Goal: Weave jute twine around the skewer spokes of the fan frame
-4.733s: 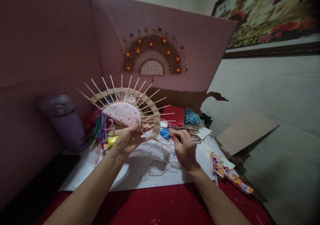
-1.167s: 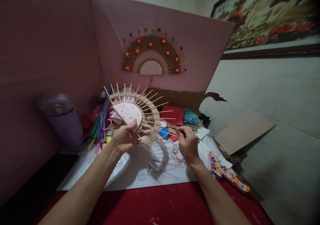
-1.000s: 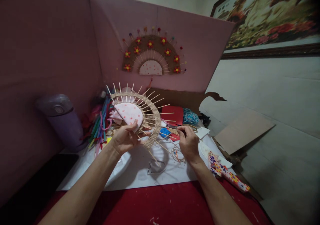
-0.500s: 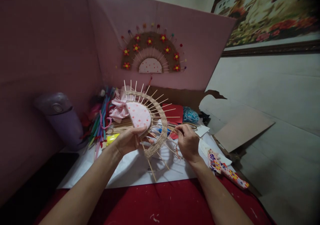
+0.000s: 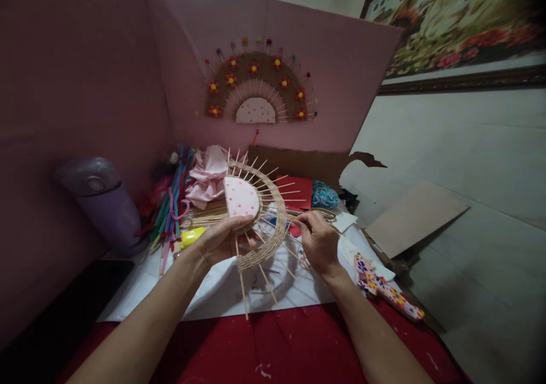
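My left hand (image 5: pixel 228 239) grips a half-round fan-like piece by its white half-disc (image 5: pixel 242 197) with pink dots, thumb on the front, fingers behind. Thin wooden sticks (image 5: pixel 265 284) radiate from the half-disc's curved edge. A woven band of brown twine (image 5: pixel 279 219) arcs across the sticks, leaving their tips bare. Just right of the band, my right hand (image 5: pixel 318 239) is closed in a pinch at what looks like a strand of the same twine; its fingers hide most of it.
A finished half-round piece with flowers (image 5: pixel 255 68) hangs on the pink board behind. Purple bottle (image 5: pixel 106 202) at left, pink cloth (image 5: pixel 209 173), blue yarn (image 5: pixel 325 195), and a flower-patterned glue gun-like tool (image 5: pixel 388 290) at right. White paper (image 5: pixel 205 301) covers the red cloth (image 5: pixel 273 344).
The fan-like piece has turned clockwise in my left hand: its upper sticks shifted right and its lower sticks swung left. My right hand stays pinched close to the band.
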Motion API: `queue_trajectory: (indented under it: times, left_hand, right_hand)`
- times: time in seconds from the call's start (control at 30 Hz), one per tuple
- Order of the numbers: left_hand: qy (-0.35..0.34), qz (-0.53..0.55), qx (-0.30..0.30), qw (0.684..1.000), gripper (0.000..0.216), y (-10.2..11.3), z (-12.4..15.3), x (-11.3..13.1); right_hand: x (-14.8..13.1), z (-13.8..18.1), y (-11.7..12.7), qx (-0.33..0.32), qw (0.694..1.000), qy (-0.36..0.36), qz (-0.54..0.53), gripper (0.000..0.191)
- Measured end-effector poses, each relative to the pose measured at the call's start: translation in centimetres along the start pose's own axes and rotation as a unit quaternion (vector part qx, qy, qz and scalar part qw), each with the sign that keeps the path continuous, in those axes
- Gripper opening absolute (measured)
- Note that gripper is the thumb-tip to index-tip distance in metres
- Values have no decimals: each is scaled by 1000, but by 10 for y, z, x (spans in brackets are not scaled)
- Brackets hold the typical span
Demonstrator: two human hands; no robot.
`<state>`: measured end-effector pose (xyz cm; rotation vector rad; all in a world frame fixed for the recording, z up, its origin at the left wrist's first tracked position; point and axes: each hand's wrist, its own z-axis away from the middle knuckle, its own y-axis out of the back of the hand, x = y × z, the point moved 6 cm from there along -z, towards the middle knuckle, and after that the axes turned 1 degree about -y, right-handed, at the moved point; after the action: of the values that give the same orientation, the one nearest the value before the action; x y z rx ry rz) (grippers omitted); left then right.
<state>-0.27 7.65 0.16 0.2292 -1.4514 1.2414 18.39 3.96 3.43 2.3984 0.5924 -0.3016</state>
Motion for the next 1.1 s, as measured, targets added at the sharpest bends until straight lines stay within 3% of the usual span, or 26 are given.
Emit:
queue_trajectory:
  times: [0.43,0.7,1.1]
  left_hand:
    - [-15,18,21,1000,16,10,-2,6]
    - [-79,59,58,993,12,18,-1,19]
    - [-88,35,14,995,18,16,0,22]
  right_hand:
    - [2,-2,4,16,1000,-16,-1,11]
    - [8,-4,7,36,999,-25,-12,12]
    - [22,-5,2,46,989,-95,-105,9]
